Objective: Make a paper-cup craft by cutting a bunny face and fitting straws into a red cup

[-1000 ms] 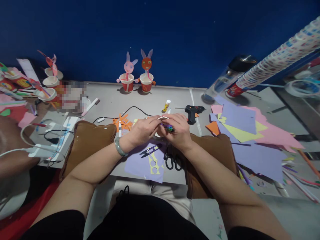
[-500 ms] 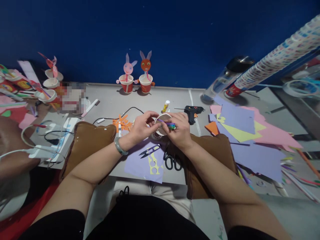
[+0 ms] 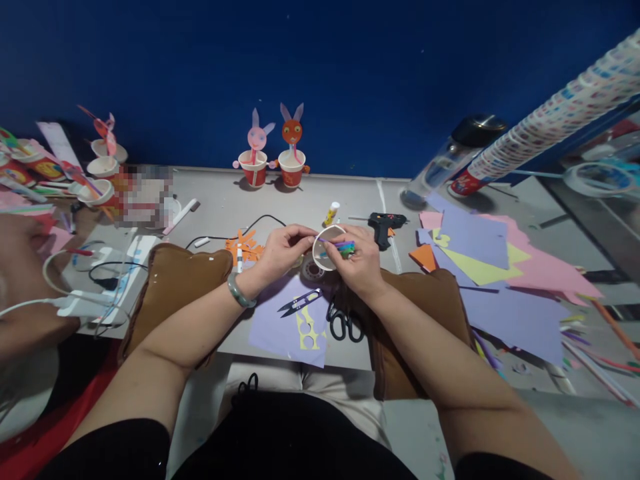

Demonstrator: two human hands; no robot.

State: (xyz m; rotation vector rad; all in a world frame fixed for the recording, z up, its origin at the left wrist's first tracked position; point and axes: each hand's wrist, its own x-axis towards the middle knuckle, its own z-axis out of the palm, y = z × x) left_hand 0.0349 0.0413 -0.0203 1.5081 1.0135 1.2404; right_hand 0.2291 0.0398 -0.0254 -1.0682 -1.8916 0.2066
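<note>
My right hand (image 3: 359, 257) is closed round a white-rimmed paper cup (image 3: 325, 261), its open mouth tilted toward me. Purple, blue and green strips (image 3: 345, 248) show across the mouth by the right thumb. With thumb and finger pinched at the cup's left rim, my left hand (image 3: 287, 252) grips the end of a thin purple strip (image 3: 323, 241). A roll of tape (image 3: 313, 272) lies partly hidden under the cup. Nearer me are thread snips (image 3: 300, 303), black-handled scissors (image 3: 346, 325) and yellow paper with round holes (image 3: 309, 327) on a purple sheet (image 3: 270, 327).
Two rabbit-headed cups (image 3: 254, 170) stand at the back. A glue stick (image 3: 331, 213) and a glue gun (image 3: 384, 225) lie beyond my hands. Coloured paper (image 3: 475, 233) and stacked cups (image 3: 540, 113) are right; a power strip (image 3: 133, 280) and another person's arm (image 3: 30, 267) are left.
My left hand has drawn slightly left, away from the cup's mouth, so more of the rim shows. The right hand still holds the cup.
</note>
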